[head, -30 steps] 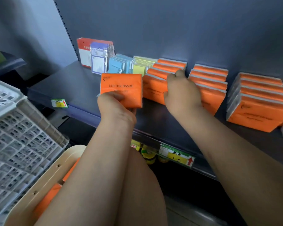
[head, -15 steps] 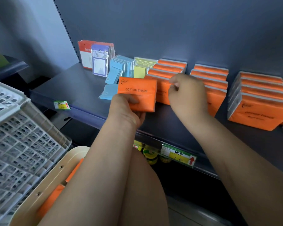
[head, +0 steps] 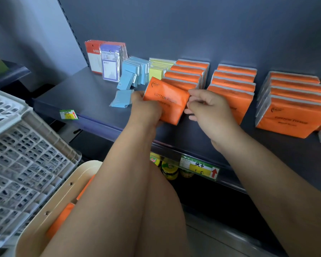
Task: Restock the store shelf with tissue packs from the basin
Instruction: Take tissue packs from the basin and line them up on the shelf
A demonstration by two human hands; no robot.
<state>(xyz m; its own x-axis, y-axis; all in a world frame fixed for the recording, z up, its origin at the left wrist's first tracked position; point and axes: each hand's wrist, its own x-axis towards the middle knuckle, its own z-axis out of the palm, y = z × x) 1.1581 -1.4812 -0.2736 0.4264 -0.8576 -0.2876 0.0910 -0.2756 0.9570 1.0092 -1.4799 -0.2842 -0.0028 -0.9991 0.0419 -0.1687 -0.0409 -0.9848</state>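
Note:
My left hand [head: 146,112] grips an orange tissue pack [head: 167,101] by its lower left part and holds it tilted at the front of the leftmost row of orange packs [head: 188,73] on the dark shelf [head: 78,97]. My right hand [head: 209,110] is beside the pack's right edge with fingers curled; whether it touches the pack is unclear. Two more rows of orange packs [head: 233,78] [head: 293,101] stand to the right. The cream basin [head: 50,216] at the lower left holds more orange packs [head: 63,217].
A white lattice crate [head: 22,160] sits at the left above the basin. Blue packets [head: 132,73], yellow packets [head: 157,69] and carded items [head: 104,58] stand left of the orange rows; one blue packet [head: 121,99] lies flat. Price tags [head: 198,167] line the shelf edge, with jars [head: 170,169] below.
My left hand carried the orange pack rightward to the front of the leftmost row and tilted it. My right hand came off the row and drew back beside the pack.

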